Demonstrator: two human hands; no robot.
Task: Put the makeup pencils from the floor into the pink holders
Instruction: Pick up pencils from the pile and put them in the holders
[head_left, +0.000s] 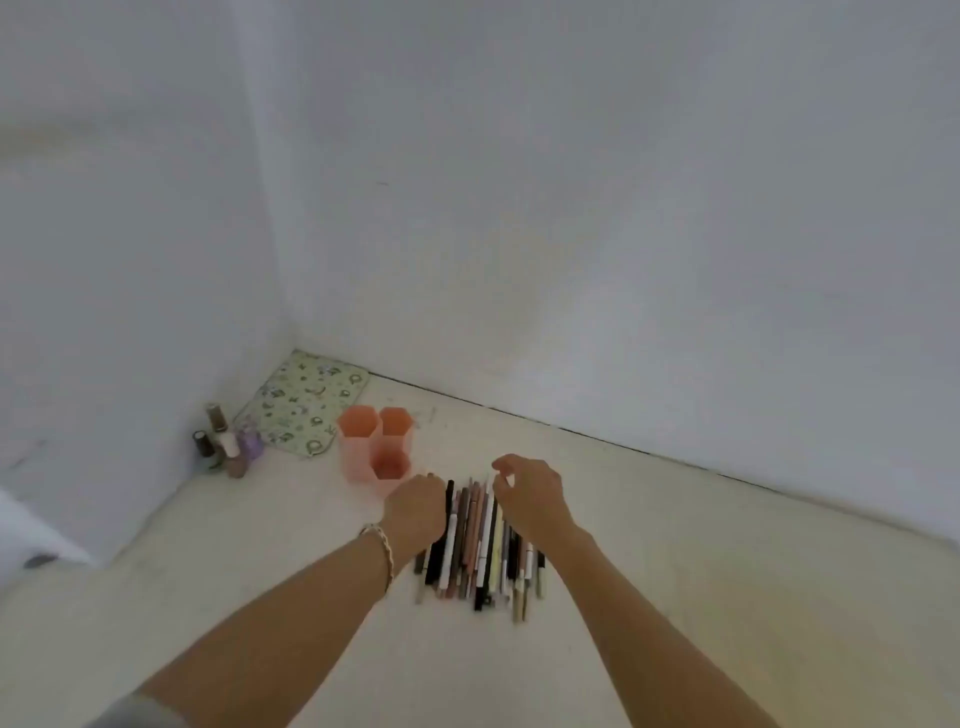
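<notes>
A row of several makeup pencils (480, 545) in black, pink, white and brown lies side by side on the pale floor. Three pink hexagonal holders (375, 448) stand joined together just to the upper left of the row, their openings empty as far as I can see. My left hand (415, 506) rests on the left edge of the row, fingers curled down over the pencil tops. My right hand (530, 491) hovers over the right part of the row, fingers bent and pinching at a pencil tip; whether it grips one is unclear.
Several nail polish bottles (226, 444) stand in the corner at the left. A flowered green mat (306, 402) lies against the wall behind the holders. White walls close the corner. Bare floor stretches to the right and toward me.
</notes>
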